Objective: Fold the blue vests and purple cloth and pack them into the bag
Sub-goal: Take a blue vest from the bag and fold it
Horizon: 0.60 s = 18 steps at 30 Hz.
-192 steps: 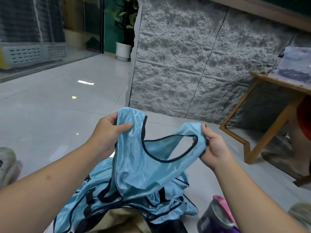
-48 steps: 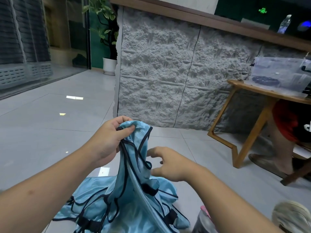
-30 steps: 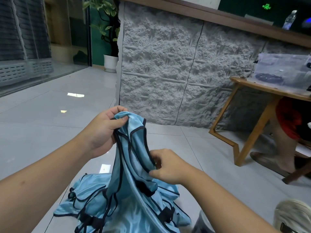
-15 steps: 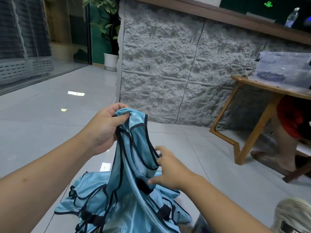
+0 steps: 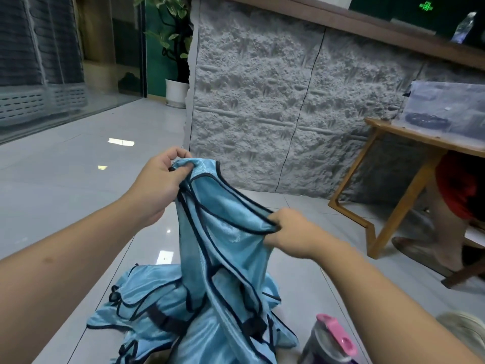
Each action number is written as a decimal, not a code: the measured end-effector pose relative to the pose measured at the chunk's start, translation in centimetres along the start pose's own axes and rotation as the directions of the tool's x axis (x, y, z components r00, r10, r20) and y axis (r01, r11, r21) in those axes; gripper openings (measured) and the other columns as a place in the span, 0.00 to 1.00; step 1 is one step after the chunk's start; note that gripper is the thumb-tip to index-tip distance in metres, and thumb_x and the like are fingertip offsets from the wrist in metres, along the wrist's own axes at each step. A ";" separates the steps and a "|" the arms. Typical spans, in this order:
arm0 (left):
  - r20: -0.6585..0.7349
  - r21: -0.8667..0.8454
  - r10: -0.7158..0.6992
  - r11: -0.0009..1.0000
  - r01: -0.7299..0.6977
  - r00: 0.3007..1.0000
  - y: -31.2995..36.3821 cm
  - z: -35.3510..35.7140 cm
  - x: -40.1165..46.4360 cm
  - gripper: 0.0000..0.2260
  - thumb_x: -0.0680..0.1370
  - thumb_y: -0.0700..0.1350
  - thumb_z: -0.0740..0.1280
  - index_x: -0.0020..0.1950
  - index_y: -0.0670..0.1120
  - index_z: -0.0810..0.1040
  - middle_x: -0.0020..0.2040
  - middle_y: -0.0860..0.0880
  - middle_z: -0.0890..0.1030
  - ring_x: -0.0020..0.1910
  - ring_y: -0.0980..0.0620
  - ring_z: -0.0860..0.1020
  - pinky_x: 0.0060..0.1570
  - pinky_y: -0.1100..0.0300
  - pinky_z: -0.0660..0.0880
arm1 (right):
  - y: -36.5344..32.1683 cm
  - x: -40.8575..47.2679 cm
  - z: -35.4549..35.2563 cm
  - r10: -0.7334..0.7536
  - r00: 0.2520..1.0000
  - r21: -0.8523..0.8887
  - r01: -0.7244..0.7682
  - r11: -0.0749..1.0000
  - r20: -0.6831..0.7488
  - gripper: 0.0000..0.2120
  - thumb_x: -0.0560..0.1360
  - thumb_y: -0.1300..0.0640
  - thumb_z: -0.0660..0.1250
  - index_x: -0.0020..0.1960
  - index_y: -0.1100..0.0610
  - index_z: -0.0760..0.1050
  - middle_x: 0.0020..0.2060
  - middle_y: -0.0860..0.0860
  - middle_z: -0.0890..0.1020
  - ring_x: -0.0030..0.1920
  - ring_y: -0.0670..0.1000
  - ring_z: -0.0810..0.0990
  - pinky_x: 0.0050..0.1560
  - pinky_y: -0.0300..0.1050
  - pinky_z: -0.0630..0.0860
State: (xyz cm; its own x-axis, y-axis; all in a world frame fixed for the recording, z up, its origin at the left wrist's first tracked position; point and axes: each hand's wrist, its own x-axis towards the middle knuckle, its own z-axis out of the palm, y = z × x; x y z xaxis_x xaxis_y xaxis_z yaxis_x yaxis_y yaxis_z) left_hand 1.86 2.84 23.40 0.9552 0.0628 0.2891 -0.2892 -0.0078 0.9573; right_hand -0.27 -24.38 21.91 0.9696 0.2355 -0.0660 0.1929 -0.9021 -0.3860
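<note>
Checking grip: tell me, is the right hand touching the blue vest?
Touching. The head view shows the right hand pinching the blue vest by its dark-trimmed edge.

left hand [image 5: 160, 185] bare; forearm unsleeved | right hand [image 5: 291, 232] bare; forearm unsleeved

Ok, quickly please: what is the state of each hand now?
Left hand: closed, pinching the top of the blue vest.
Right hand: closed, gripping the same vest's black-trimmed edge.

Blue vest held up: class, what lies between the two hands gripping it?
In the head view, only the blue vest spans between the left hand and right hand: its dark-edged fabric stretches from one grip to the other.
</note>
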 end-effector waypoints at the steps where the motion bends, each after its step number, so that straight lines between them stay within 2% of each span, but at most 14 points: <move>1: -0.005 0.030 0.002 1.000 -0.002 1.000 0.2 0.0 0.3 0.19 0.85 0.40 0.63 0.39 0.58 0.79 0.38 0.49 0.81 0.35 0.51 0.76 0.33 0.57 0.71 | -0.2 -0.3 -1.0 0.010 1.000 0.050 -0.009 0.999 -0.026 0.09 0.69 0.61 0.70 0.33 0.55 0.72 0.30 0.49 0.73 0.31 0.51 0.70 0.33 0.45 0.67; 3: -0.008 0.079 0.005 0.997 -0.004 1.000 1.2 -0.2 0.9 0.18 0.85 0.41 0.63 0.39 0.59 0.79 0.39 0.47 0.81 0.37 0.48 0.76 0.35 0.56 0.72 | -0.8 -0.8 -2.9 0.003 0.998 0.082 0.002 0.997 -0.064 0.09 0.67 0.60 0.69 0.33 0.57 0.70 0.29 0.50 0.70 0.30 0.50 0.66 0.31 0.44 0.63; 5: -0.016 0.092 0.015 0.996 -0.014 1.000 2.9 -0.2 1.8 0.17 0.85 0.43 0.63 0.40 0.59 0.79 0.39 0.47 0.82 0.38 0.48 0.76 0.36 0.56 0.71 | -1.7 -1.2 -4.8 -0.035 0.992 0.074 0.044 0.996 -0.118 0.11 0.63 0.57 0.68 0.36 0.63 0.69 0.30 0.52 0.68 0.31 0.51 0.63 0.31 0.46 0.61; 7: -0.020 0.079 0.040 0.996 -0.039 0.999 5.0 0.1 3.0 0.14 0.86 0.45 0.63 0.41 0.56 0.78 0.38 0.48 0.82 0.36 0.50 0.76 0.34 0.58 0.70 | -2.8 -1.5 -6.7 -0.073 0.984 0.052 0.083 0.995 -0.165 0.14 0.61 0.55 0.67 0.38 0.66 0.70 0.30 0.52 0.67 0.31 0.51 0.62 0.32 0.47 0.61; 9: -0.028 0.027 0.060 0.998 -0.059 0.998 7.7 0.8 4.1 0.12 0.86 0.46 0.63 0.43 0.53 0.77 0.36 0.50 0.82 0.32 0.53 0.77 0.29 0.61 0.71 | -4.0 -2.2 -9.2 -0.093 0.974 0.039 0.104 0.994 -0.206 0.13 0.62 0.57 0.68 0.37 0.66 0.70 0.29 0.52 0.68 0.31 0.51 0.63 0.32 0.46 0.61; 11: -0.035 -0.045 0.073 0.996 -0.075 0.997 10.6 1.6 5.0 0.11 0.86 0.45 0.63 0.45 0.51 0.78 0.37 0.50 0.82 0.32 0.54 0.78 0.27 0.63 0.73 | -5.3 -2.8 -11.8 -0.139 0.950 0.051 0.159 0.986 -0.281 0.14 0.63 0.56 0.70 0.37 0.67 0.72 0.31 0.52 0.71 0.31 0.51 0.67 0.32 0.47 0.64; 13: -0.023 -0.142 0.090 0.986 -0.092 0.996 13.8 2.3 5.6 0.09 0.86 0.43 0.63 0.49 0.47 0.81 0.39 0.49 0.84 0.34 0.53 0.81 0.31 0.62 0.77 | -6.6 -3.5 -13.8 -0.200 0.905 0.064 0.241 0.969 -0.375 0.13 0.63 0.54 0.74 0.39 0.64 0.78 0.38 0.52 0.80 0.36 0.53 0.79 0.35 0.50 0.74; 14: -0.010 -0.178 0.106 0.978 -0.106 0.994 15.7 2.6 5.6 0.08 0.86 0.43 0.63 0.52 0.45 0.81 0.40 0.48 0.85 0.36 0.52 0.82 0.35 0.61 0.79 | -7.4 -4.1 -14.7 -0.211 0.906 0.085 0.259 0.962 -0.367 0.11 0.64 0.54 0.77 0.42 0.60 0.81 0.42 0.52 0.83 0.41 0.52 0.83 0.40 0.50 0.79; 15: 0.006 -0.190 0.122 0.975 -0.118 0.993 16.9 2.9 5.5 0.08 0.86 0.43 0.63 0.55 0.43 0.82 0.41 0.47 0.85 0.37 0.52 0.82 0.37 0.59 0.79 | -8.0 -4.6 -14.9 -0.197 0.940 0.081 0.228 0.970 -0.279 0.12 0.65 0.54 0.79 0.45 0.57 0.82 0.44 0.51 0.85 0.44 0.52 0.85 0.44 0.49 0.81; 17: 0.046 -0.127 0.156 0.981 -0.149 0.987 18.8 3.4 5.2 0.09 0.86 0.42 0.62 0.55 0.42 0.82 0.43 0.45 0.84 0.37 0.50 0.82 0.39 0.57 0.78 | -8.6 -5.3 -15.1 -0.094 0.994 -0.145 0.084 0.986 -0.060 0.19 0.65 0.47 0.83 0.49 0.57 0.82 0.45 0.53 0.87 0.47 0.56 0.86 0.48 0.51 0.82; 18: 0.076 -0.086 0.166 0.983 -0.160 0.983 19.4 3.6 4.9 0.10 0.86 0.43 0.62 0.53 0.42 0.82 0.43 0.44 0.84 0.38 0.49 0.81 0.40 0.56 0.77 | -8.6 -5.4 -15.3 -0.039 0.999 -0.257 0.030 0.966 -0.032 0.23 0.66 0.43 0.82 0.49 0.58 0.82 0.46 0.55 0.87 0.48 0.57 0.85 0.49 0.52 0.82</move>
State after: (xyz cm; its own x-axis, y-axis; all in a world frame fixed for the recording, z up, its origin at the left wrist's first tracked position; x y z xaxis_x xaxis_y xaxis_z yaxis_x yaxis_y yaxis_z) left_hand 1.18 -0.58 43.44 0.8957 -0.0157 0.4443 -0.4424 0.0679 0.8943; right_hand -4.83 -23.41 39.65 0.9656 0.2591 -0.0210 0.2539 -0.9573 -0.1383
